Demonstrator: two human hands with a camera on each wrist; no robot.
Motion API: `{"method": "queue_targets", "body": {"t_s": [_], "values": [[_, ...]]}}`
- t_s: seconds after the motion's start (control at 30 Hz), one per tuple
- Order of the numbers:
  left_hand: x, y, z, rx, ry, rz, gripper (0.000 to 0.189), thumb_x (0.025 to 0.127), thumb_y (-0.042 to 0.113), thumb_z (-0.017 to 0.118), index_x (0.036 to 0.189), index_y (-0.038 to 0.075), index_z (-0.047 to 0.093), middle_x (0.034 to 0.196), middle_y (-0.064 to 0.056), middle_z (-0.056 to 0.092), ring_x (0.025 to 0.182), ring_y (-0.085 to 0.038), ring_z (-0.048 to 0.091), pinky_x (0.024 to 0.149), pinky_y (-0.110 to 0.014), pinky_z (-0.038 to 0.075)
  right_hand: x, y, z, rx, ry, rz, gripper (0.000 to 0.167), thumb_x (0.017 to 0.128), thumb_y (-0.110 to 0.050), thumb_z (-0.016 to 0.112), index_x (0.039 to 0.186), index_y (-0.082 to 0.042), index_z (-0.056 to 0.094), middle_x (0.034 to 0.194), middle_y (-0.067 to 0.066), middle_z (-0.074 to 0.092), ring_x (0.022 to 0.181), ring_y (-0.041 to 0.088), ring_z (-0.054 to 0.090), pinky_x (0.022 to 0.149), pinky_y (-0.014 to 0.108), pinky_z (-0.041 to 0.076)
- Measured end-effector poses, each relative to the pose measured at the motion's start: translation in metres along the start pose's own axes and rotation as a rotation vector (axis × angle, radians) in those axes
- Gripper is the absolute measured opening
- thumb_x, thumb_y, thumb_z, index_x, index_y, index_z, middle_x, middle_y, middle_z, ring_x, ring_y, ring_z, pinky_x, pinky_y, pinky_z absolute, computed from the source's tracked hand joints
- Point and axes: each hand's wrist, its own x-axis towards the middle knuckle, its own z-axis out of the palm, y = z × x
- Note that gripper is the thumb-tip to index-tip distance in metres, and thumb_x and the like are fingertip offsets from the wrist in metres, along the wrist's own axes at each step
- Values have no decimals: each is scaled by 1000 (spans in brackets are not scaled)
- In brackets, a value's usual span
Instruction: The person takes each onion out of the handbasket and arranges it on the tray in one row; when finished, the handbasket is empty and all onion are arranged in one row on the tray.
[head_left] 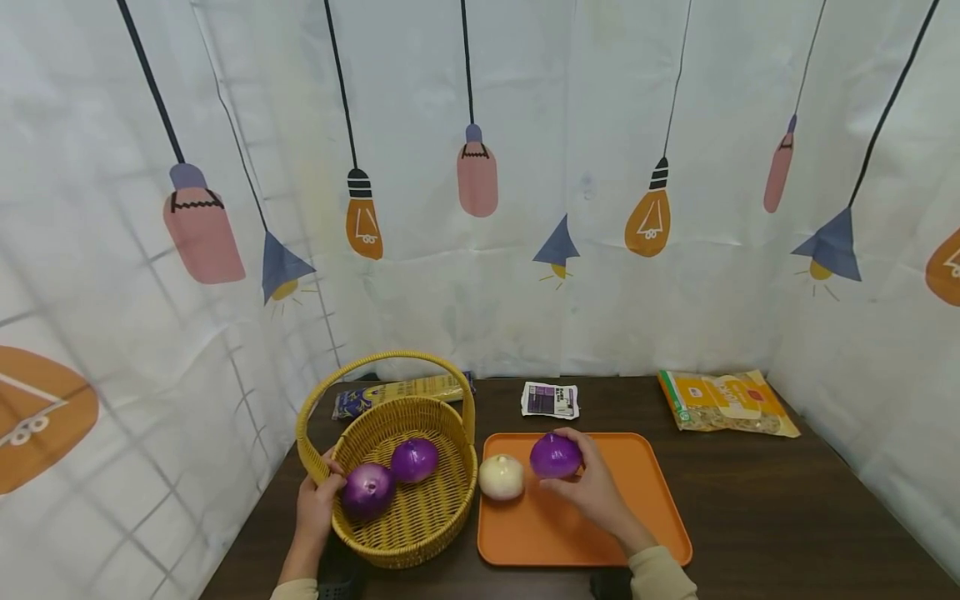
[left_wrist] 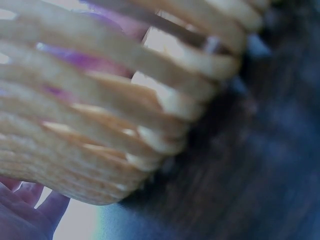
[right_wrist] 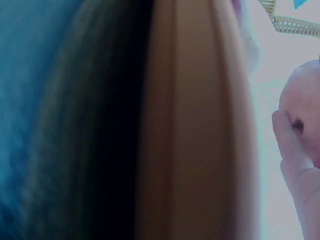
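Your R hand (head_left: 588, 490) grips a glossy purple round onion (head_left: 556, 456), fingers on the far side & thumb on the near, prob. b/c a smooth ball needs holding from both sides. It's over a flat orange rectangular tray (head_left: 581, 537); can't tell if they touch. Just L of that hand, a cream-white round onion (head_left: 501, 477) sits by the tray's L edge, where the raised rim prob. helps stop it rolling.

Your L hand (head_left: 318, 497) holds the side of a round yellow woven basket (head_left: 435, 512) near the foot of its arched handle (head_left: 390, 355), prob. to steady it. Just R of that hand, inside, lie a shiny purple onion (head_left: 368, 492) & a second one (head_left: 414, 460) slightly beyond.

Beyond your L hand: a long yellow-&-blue plastic pack (head_left: 408, 390), partly behind the basket. Beyond your R hand: a flat white-&-purple sachet (head_left: 550, 400); farther R, an orange-yellow plastic bag (head_left: 727, 404). All three lie toward the dark brown bench's (head_left: 795, 508) back, prob. to leave you elbow room.
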Motion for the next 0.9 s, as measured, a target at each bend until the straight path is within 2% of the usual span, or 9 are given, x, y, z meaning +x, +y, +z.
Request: {"method": "queue_targets", "body": {"t_s": [0.2,0.43,0.63,0.9], "values": [[-1,1,0,3,-9,0,17,88,-8,43,103,-16,41,142,-29,41,134,-36,35,91,-4,30,0,4,-6,43,-17,52,71,73,-11,85,134,-17,49,140,16,37,120,35,50,91,40,52],[-1,0,-1,10,-15,-4,17,89,-7,43,103,-16,41,143,-29,41,134,-37,34,91,-3,29,0,4,-9,21,-6,95,59,83,-23,77,134,-18,49,140,14,39,120,33,49,95,44,48],[0,0,-1,28,1,-29,18,89,-6,43,104,-15,42,139,-25,44,130,-26,37,91,-5,29,1,6,-13,-3,19,110,63,80,-21,80,136,-17,50,140,16,40,121,37,48,96,51,46],[0,-1,-2,24,-10,-23,17,90,-6,43,104,-16,40,141,-26,42,131,-29,35,93,-5,29,4,13,-15,-103,8,135,65,75,-19,83,132,-10,53,134,17,45,120,38,48,95,53,47]]}}
